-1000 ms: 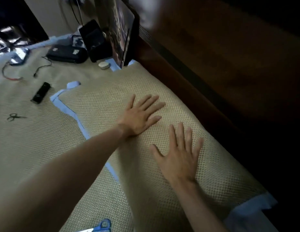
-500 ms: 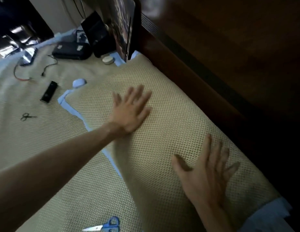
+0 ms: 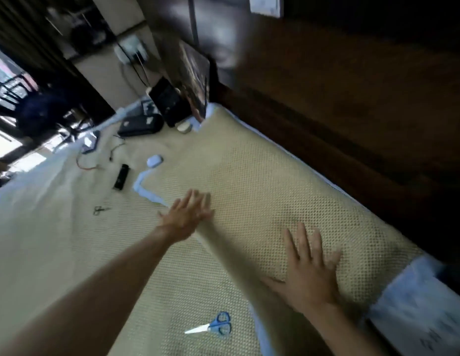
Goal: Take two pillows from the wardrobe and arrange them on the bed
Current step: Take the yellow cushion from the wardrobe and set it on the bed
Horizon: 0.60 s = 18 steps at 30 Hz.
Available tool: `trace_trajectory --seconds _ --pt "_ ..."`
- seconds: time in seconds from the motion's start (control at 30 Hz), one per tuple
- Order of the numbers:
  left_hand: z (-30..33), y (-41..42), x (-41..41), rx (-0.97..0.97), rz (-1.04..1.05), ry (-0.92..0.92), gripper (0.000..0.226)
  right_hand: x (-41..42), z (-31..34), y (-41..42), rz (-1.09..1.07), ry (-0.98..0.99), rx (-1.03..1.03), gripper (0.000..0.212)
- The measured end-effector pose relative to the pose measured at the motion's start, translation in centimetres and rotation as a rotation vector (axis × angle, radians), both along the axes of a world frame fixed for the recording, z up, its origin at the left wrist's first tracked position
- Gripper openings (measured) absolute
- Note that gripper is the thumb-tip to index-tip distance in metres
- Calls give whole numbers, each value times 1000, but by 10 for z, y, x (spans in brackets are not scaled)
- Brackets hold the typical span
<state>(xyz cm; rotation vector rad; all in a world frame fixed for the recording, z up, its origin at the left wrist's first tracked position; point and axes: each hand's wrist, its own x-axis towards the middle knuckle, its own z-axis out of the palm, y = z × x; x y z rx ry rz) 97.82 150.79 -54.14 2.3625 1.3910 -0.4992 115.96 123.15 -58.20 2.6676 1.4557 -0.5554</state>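
A long beige mesh-covered pillow (image 3: 262, 191) with blue trim lies along the dark wooden headboard (image 3: 352, 104) on the bed (image 3: 43, 253). My left hand (image 3: 185, 217) lies flat at the pillow's near edge, fingers spread, a little blurred. Toward the pillow's right end my right hand (image 3: 308, 273) presses flat on its surface, fingers apart. Neither hand holds anything. Only this one pillow is visible.
Blue-handled scissors (image 3: 213, 327) lie on the mat near my right forearm. Small scissors (image 3: 99, 209), a black remote (image 3: 121, 177), a white case (image 3: 154, 160), cables and black pouches (image 3: 140, 125) sit further left. A picture frame (image 3: 195, 78) leans at the headboard's end.
My left hand slid back from the pillow's middle to its near edge. My right hand moved right along the pillow. The view has tilted up, showing more of the room.
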Motion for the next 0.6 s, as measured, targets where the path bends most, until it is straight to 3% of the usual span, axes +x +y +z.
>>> trace_trajectory --seconds 0.13,0.27,0.4,0.6 --pt "103 -115 -85 -9 48 -65 62 -35 79 -44 32 115 -215 110" --pt "205 -237 -199 90 106 -76 59 -123 162 -104 218 146 -271 84" --pt "297 -353 -334 287 226 -87 59 -224 257 -163 372 159 -145 62" --pt "382 -537 -505 459 394 -121 61 -403 385 -245 672 70 101 64"
